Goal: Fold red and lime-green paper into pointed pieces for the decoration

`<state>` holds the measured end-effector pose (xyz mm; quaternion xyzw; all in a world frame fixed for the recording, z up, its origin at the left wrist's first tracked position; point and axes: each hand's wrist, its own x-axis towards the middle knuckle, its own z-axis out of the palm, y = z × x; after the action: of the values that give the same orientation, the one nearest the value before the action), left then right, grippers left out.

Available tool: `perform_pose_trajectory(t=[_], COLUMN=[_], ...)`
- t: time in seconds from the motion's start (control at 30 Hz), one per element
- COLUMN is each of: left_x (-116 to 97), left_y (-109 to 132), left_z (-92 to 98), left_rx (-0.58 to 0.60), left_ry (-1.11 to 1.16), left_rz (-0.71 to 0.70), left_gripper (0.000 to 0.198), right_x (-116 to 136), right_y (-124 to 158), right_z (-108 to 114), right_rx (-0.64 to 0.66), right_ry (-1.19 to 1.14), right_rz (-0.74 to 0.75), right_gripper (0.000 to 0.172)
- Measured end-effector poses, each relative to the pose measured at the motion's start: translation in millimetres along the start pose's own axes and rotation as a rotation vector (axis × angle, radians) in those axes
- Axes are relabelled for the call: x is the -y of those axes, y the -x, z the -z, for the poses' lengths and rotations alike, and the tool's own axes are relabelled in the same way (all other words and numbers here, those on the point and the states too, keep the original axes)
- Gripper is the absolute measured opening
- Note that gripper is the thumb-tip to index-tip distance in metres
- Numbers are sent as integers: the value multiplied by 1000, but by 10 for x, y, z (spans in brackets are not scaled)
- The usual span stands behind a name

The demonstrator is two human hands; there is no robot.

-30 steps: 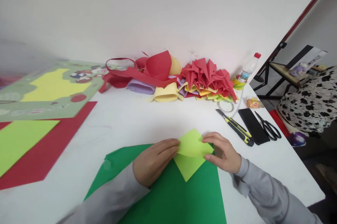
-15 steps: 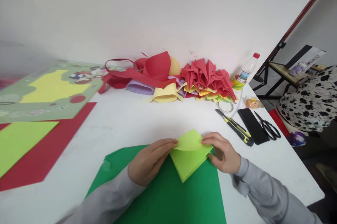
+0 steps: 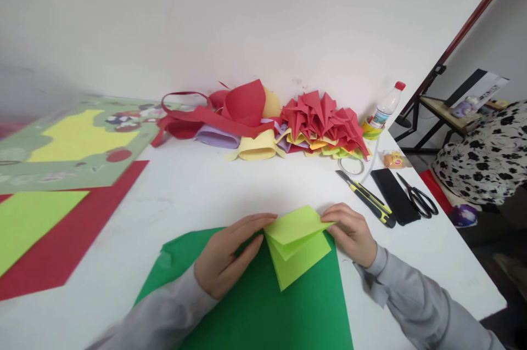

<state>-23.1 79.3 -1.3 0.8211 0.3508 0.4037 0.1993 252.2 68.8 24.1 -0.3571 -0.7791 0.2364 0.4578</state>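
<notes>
A folded lime-green paper (image 3: 295, 225) is between my two hands, just above a large dark green sheet (image 3: 263, 311). Its upper layers stand slightly apart from the lower flap, so the folds show as a gap. My left hand (image 3: 228, 254) grips the paper's left corner, fingers above and thumb below. At the opposite corner, my right hand (image 3: 349, 232) pinches the edge between thumb and fingers. Part of each corner is hidden by the fingers.
Right of my hands lie a utility knife (image 3: 370, 202), a black flat case-like object (image 3: 395, 196), scissors (image 3: 419, 200) and a tape roll (image 3: 351, 165). Red folded paper pieces (image 3: 319, 117) and a bottle (image 3: 385, 106) stand by the wall. Red paper (image 3: 102, 210) lies left.
The top layers of the lime-green paper have lifted and separated from the lower flap. My right hand has shifted slightly, its thumb now closer to its fingers at the corner.
</notes>
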Motion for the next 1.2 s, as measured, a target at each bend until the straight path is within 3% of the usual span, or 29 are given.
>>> perform_pose_trajectory(t=[0.43, 0.63, 1.2], left_x=[-56, 6, -13], left_y=[-24, 40, -21], left_z=[4, -57, -36], left_rx=[28, 155, 68], left_ry=[54, 103, -22], left_rz=[2, -164, -168], left_gripper=[22, 30, 18], right_x=[-119, -108, -59], right_y=[61, 78, 61], right_z=[-29, -27, -32], right_rx=[196, 136, 32], right_ry=[67, 61, 50], right_rz=[58, -10, -165], right_gripper=[32, 35, 24])
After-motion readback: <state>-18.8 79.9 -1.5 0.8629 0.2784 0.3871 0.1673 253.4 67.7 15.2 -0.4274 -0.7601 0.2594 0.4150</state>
